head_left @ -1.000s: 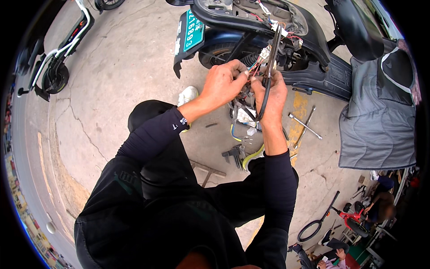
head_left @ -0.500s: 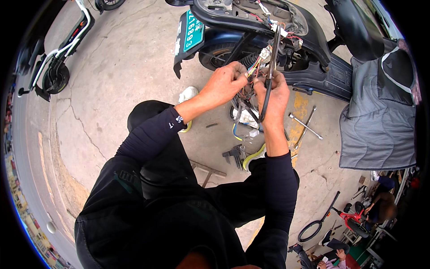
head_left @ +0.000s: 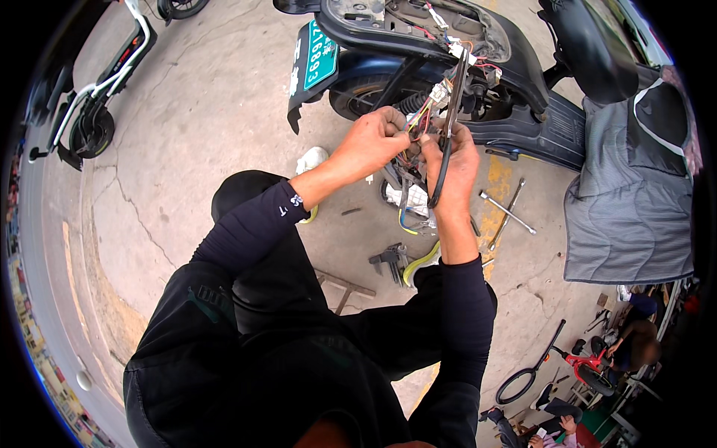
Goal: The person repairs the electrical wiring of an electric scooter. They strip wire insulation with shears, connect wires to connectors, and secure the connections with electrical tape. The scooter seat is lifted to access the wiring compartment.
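Observation:
Thin multicoloured wires (head_left: 420, 116) run from a white connector (head_left: 440, 92) down between my hands. My left hand (head_left: 372, 148) pinches them with thumb and index finger. My right hand (head_left: 454, 172), just to the right, has its fingers closed on the wires too, its fingertips partly hidden. A long black cable or strip (head_left: 455, 101) hangs from the rear of a dark scooter (head_left: 523, 89) and lies across my right hand. Below the hands dangle more wiring and a crumpled white piece (head_left: 403, 196), too tangled to make out clearly.
A cross wrench (head_left: 508, 210) and a dark tool (head_left: 388, 257) lie on the concrete by my legs. A grey quilted cover (head_left: 627, 224) hangs right. Another scooter (head_left: 97, 112) stands left. At lower right are co-workers (head_left: 638, 347) and a red small bike (head_left: 582, 366).
Both hands have shifted slightly down and the left a little leftward, moving the bundle. The coloured wires between my fingers show more spread, and the dangling wiring below has swung slightly.

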Available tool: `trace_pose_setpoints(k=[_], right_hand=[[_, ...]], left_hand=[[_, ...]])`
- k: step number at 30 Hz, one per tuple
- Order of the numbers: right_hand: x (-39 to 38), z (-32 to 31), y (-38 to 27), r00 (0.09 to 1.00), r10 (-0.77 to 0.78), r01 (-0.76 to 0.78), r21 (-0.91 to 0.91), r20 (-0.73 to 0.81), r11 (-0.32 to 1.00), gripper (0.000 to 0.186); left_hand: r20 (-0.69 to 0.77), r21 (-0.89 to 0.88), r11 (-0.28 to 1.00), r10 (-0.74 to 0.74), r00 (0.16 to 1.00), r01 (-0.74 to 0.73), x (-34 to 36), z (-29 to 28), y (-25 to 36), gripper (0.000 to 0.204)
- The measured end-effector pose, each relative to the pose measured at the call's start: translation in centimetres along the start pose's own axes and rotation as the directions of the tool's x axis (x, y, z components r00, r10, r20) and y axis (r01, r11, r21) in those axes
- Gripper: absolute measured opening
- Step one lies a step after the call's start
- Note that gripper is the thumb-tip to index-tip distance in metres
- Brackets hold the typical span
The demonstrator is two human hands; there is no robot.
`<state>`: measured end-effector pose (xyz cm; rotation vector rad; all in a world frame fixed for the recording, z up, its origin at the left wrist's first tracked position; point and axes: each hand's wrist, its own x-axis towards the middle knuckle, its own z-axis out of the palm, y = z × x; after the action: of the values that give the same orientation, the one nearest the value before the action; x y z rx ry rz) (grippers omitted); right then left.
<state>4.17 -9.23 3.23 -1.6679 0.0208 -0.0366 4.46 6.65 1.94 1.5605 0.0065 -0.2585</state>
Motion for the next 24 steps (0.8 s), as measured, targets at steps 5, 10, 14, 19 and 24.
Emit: trace_pose_setpoints(k=[5, 10, 14, 19, 24], right_hand=[[-0.1, 0.0, -0.1, 1.000, -0.002, 0.002, -0.014, -0.022, 1.000, 0.032], [0.1, 0.3, -0.5, 1.000, 0.016, -0.016, -0.067, -0.010, 0.998, 0.028], [-0.2, -0.5, -1.5, 0.998, 0.039, -0.033, -0.112, 0.045, 0.993, 0.027], [-1.1, -3.2, -2.1, 0.998, 0.049, -0.042, -0.129, 0.047, 0.991, 0.035], [-2.9, -5.4, -3.1, 0.995, -0.008, 0.028, -0.203, 0.099, 0.979, 0.036]], left_hand=[[-0.032, -0.122, 0.988, 0.089, 0.996, -0.092, 0.9, 0.3, -2.7, 0.017], [0.089, -0.164, 0.985, 0.072, 0.993, -0.056, 0.5, -0.3, -1.5, 0.013], [0.173, -0.144, 0.989, 0.049, 0.984, -0.024, 0.1, -0.8, -1.1, 0.015], [0.158, -0.090, 0.994, 0.073, 0.985, -0.059, -0.5, -0.8, -1.0, 0.016], [0.049, -0.104, 0.988, 0.115, 0.992, -0.110, -1.1, 0.2, -0.9, 0.019]])
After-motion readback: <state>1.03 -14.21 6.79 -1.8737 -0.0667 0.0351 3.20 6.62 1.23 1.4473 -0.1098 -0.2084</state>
